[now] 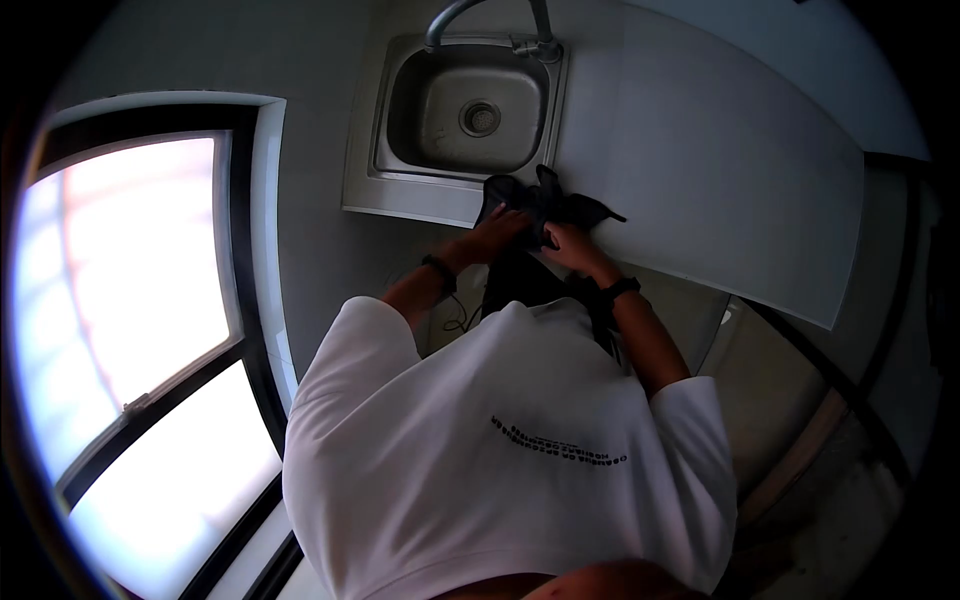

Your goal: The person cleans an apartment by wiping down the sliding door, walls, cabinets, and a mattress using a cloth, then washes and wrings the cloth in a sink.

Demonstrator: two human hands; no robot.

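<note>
A crumpled black cloth item (548,198) lies at the counter's front edge, just below the sink's right corner. Its exact kind is too dark to make out, though a thin strap-like end sticks out to the right. My left hand (498,233) grips its left part, with the fingertips partly lost in the dark folds. Close by on the right, the curled fingers of my right hand (570,246) hold the lower part of the same cloth. Each of my wrists wears a dark band.
Beyond my hands is a steel sink (465,165) with a curved faucet (540,40). A pale countertop (720,170) stretches right, with cabinet doors (670,300) beneath. A bright window (130,280) with a black frame is on the left. A thin cable (458,318) hangs below my left wrist.
</note>
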